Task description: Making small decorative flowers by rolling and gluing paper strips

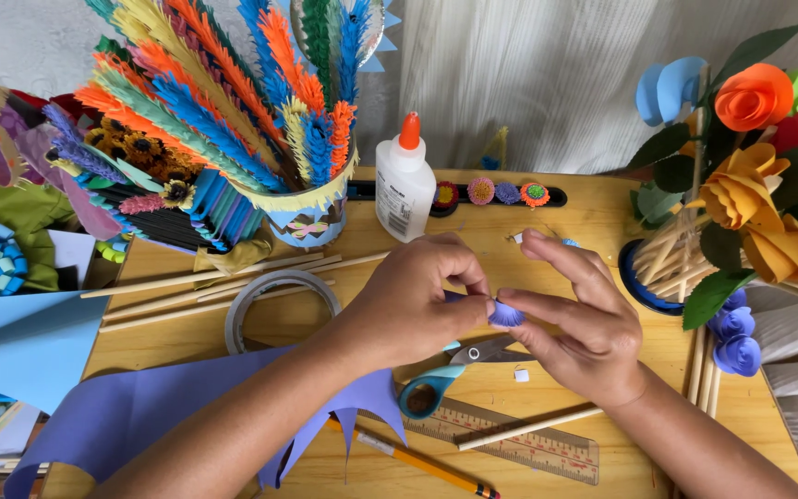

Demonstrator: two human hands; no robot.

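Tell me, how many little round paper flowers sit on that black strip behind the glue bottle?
4, in a row on the black strip: dark red, pink, purple, orange-and-green. The glue bottle covers part of the strip, so another may be hidden.

Pale grey-white pleated curtain (pixel 547 83) fills the upper centre and upper right of the frame. Below it, a light yellowish wooden tabletop (pixel 593 222) with visible grain spans the centre and lower frame. Lighting soft, even, daylight-like; shadows faint.
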